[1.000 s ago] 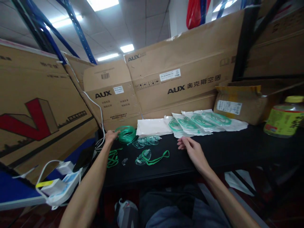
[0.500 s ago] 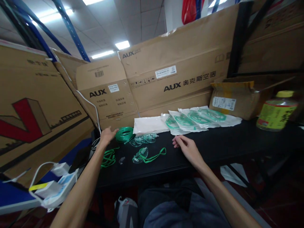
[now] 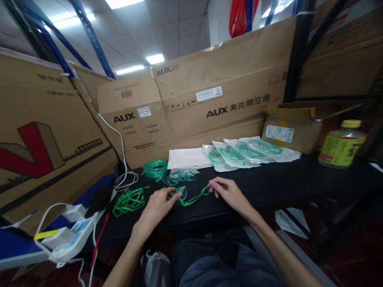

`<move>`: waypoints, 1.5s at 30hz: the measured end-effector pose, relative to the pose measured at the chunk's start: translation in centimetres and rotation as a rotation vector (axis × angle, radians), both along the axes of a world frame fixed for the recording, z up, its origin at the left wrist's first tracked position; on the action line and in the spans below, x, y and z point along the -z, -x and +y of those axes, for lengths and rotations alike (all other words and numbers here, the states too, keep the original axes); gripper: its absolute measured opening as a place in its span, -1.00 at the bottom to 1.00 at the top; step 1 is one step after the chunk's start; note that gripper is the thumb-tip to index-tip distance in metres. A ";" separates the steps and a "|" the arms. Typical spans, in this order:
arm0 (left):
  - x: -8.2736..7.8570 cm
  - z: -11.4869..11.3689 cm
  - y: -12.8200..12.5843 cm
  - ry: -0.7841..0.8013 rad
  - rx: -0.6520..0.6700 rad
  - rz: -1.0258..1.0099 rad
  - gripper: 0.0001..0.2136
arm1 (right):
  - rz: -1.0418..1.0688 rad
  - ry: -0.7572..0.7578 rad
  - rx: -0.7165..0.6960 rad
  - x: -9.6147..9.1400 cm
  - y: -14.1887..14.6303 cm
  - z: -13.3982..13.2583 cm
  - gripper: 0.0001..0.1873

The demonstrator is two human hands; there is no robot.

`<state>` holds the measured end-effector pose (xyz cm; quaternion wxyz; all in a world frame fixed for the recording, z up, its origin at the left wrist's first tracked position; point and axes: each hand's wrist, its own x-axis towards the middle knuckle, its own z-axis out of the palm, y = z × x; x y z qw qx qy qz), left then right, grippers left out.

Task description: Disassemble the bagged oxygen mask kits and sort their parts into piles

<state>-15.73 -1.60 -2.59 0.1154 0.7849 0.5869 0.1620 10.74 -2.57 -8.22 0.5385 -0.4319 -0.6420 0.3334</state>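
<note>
4 white packs [image 3: 289, 155] with green tubes [image 3: 269, 147] inside, at 2 o'clock from the clear mask [image 3: 183, 192] on the black counter [image 3: 269, 185], left hand [image 3: 158, 204] bent over the mask, right hand [image 3: 226, 192] curled by its green strap [image 3: 194, 199], can't tell if either grips

Ceiling lights [image 3: 155, 59] glare; below, dim, perhaps blurred.

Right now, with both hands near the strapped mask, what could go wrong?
The left hand is at the clear mask and the right hand at the far end of the green strap, so an uneven pull might drag the mask. The loose green bands beside the left hand could snag.
</note>
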 end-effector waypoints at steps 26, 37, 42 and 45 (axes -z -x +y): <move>5.4 1.8 -5.1 -0.375 0.291 -0.816 -0.59 | 0.342 0.073 -0.078 0.4 3.5 0.3 -0.55; 4.8 1.7 -5.4 -0.319 0.369 -0.631 -0.85 | 0.427 0.097 -0.083 1.2 3.6 1.0 -0.44; 5.1 1.9 -5.2 -0.306 0.371 -0.601 -0.82 | 0.291 0.029 -0.137 0.9 3.4 0.6 -0.34; 5.1 1.8 -5.2 -0.306 0.370 -0.583 -0.83 | 0.198 -0.022 -0.152 1.0 3.3 0.5 -0.37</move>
